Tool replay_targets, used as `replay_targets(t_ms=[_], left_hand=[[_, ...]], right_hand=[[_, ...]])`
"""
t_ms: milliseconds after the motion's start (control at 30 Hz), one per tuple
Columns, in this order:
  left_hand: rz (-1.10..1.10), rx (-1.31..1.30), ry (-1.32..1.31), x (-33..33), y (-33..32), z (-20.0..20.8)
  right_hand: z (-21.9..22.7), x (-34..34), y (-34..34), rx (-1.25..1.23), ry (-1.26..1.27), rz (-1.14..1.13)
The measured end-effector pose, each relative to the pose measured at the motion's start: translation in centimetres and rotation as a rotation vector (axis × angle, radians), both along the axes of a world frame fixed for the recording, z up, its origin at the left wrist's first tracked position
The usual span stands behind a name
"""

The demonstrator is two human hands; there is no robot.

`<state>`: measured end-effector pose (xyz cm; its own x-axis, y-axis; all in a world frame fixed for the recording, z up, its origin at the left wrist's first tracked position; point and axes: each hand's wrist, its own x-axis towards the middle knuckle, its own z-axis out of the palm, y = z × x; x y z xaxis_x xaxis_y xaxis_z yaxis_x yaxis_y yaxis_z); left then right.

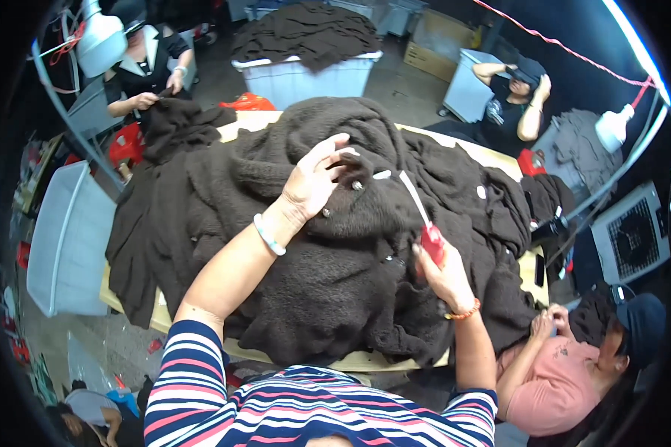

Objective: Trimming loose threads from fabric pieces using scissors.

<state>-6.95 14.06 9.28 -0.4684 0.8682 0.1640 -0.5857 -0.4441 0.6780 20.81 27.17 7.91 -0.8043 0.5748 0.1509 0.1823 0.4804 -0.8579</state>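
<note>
The left hand (314, 182) is laid on a dark brown fuzzy garment (335, 261), its fingers pinching the fabric beside a small white tag (381, 174). The right hand (441, 272) is closed around the red handle of thread snips (427, 227), the pale blade pointed up toward the tag. The garment is heaped with others over the desk (365, 361). Behind the desk, a white bin (306, 78) is piled with more brown garments (306, 31). Another white bin (63, 238) is seen at the left; its contents cannot be told.
</note>
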Motion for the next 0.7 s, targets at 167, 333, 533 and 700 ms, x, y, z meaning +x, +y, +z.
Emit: replay_targets(t_ms=[167, 333, 533, 700], left_hand=[[0.530, -0.478, 0.405, 4.1, 3.3, -3.3], [0.185, -0.295, 0.120, 4.1, 2.0, -2.8], [-0.014, -0.412, 0.298, 4.5, -0.8, -4.5], [-0.115, -0.405, 0.247, 5.1, -2.0, -3.0]], right_hand=[[-1.5, -0.8, 0.5, -0.076, 0.106, -0.217], [-1.5, -0.6, 0.4, -0.429, 0.285, -0.085], [-0.4, -4.4, 2.0, -0.465, 0.299, -0.130], [4.5, -3.7, 3.8, -0.315, 0.412, -0.287]])
